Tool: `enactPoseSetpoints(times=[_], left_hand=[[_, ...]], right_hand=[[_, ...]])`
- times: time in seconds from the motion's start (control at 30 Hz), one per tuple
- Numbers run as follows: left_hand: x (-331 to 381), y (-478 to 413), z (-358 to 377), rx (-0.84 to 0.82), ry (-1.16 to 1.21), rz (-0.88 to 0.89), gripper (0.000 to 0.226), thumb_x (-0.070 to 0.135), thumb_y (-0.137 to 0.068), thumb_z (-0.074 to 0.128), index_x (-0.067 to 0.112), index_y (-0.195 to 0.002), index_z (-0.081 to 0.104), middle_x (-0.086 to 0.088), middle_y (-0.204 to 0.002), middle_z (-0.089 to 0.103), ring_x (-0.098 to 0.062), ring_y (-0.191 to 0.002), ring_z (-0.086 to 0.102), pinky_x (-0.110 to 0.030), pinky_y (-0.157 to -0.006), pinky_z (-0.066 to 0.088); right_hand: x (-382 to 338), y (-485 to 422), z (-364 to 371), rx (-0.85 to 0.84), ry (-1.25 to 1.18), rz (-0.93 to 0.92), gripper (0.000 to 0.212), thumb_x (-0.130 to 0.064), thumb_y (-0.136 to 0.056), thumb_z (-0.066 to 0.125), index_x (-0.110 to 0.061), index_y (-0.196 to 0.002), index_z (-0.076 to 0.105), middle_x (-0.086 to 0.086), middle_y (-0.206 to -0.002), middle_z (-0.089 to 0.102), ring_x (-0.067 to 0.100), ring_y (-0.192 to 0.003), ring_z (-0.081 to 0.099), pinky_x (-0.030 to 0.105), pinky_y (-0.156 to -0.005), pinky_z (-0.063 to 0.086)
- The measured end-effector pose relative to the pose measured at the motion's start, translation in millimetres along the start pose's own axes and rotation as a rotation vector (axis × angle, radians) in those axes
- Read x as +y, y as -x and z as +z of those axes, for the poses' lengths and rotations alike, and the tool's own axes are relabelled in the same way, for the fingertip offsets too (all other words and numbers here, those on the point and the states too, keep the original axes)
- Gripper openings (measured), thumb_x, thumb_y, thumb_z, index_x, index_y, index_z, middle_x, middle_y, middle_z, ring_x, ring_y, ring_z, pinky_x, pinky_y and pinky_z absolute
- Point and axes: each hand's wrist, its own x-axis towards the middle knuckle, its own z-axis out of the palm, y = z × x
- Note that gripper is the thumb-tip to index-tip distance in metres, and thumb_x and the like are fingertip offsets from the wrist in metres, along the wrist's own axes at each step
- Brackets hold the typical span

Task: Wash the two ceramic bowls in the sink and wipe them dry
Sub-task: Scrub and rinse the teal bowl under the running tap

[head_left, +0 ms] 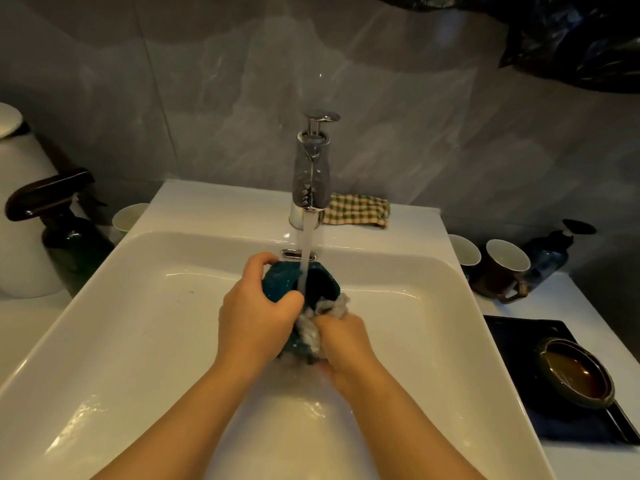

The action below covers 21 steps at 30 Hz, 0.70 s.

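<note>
Looking down over a white rectangular ceramic sink (104, 306), I hold both of my bare hands together above the middle of its basin. My left hand (256, 313) grips a teal speckled ceramic bowl (277, 282): the fingers curl over its far rim and the thumb wraps across its outer wall, so this hand is closed firmly round the bowl. The bowl is tipped on its side, its dark inside facing up and to the right. A stream of running water (306, 251) falls from the chrome single-lever tap (310, 181) at the back of the sink and lands at the bowl's opening. My right hand (343, 344) is bunched round a wet grey rag (311, 327), fingers curled tight on it, and presses the rag against the bowl's near rim, touching my left hand. Water pools and glistens on the basin floor below my forearms. The second bowl, an olive-green glazed ceramic one with a brown inside (575, 372), sits on a dark flat mat (519, 334) on the white counter to the right of the sink, well apart from my hands. A folded green-and-cream checked cloth (358, 209) lies on the sink's back ledge, just to the right of the tap.
</note>
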Motion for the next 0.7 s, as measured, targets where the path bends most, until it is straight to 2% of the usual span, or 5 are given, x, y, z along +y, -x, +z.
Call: enactPoseSetpoints(times=[0.07,0.17,0.33,0.53,0.7], left_hand=[[-3.0,-1.4,-2.1,-0.012,0.009,-0.027,0.047,0.026,-0.069,0.057,0.037,-0.112,0.041,0.009,-0.073,0.057,-0.011,-0.064,0.057,-0.024,-0.052,0.044],[-4.8,-4.3,-5.3,-0.179,-0.016,-0.050,0.049,0.026,-0.067,0.057,0.040,-0.111,0.042,0.016,-0.082,0.056,-0.007,-0.071,0.057,-0.019,-0.055,0.044],[-3.6,-6.8,-1.7,-0.370,-0.090,-0.069,0.045,0.025,-0.070,0.055,0.042,-0.112,0.045,0.010,-0.087,0.061,-0.012,-0.080,0.060,-0.032,-0.071,0.055],[0.4,-14.2,3.2,-0.118,-0.014,-0.071,0.039,0.010,-0.077,0.056,0.038,-0.103,0.047,0.013,-0.078,0.055,-0.009,-0.073,0.055,-0.027,-0.059,0.047],[-5.9,-12.1,-1.6,-0.360,0.117,-0.274,0.041,0.014,-0.073,0.055,0.031,-0.109,0.047,-0.007,-0.085,0.059,-0.025,-0.078,0.059,-0.033,-0.062,0.050]], right_hand=[[4.3,-4.6,3.7,0.051,0.017,-0.004,0.014,0.001,-0.084,0.050,-0.012,-0.078,0.055,0.010,-0.075,0.064,0.024,-0.070,0.063,0.030,-0.056,0.053],[-5.9,-9.4,-4.0,0.196,0.437,-0.370,0.019,0.003,-0.083,0.041,-0.014,-0.085,0.050,0.003,-0.074,0.059,0.013,-0.062,0.058,0.017,-0.054,0.048],[-12.1,-9.7,-8.5,0.165,1.020,-0.808,0.028,-0.015,-0.089,0.052,-0.025,-0.115,0.055,-0.002,-0.106,0.061,0.020,-0.094,0.056,0.034,-0.076,0.050],[-6.7,-18.5,-6.3,0.058,0.380,-0.290,0.016,-0.024,-0.073,0.046,-0.034,-0.074,0.059,0.005,-0.077,0.069,0.025,-0.071,0.064,0.044,-0.074,0.055],[-8.0,-15.3,-16.1,0.135,0.563,-0.452,0.028,-0.002,-0.083,0.046,-0.025,-0.096,0.057,-0.001,-0.082,0.061,0.018,-0.077,0.057,0.024,-0.059,0.046]])
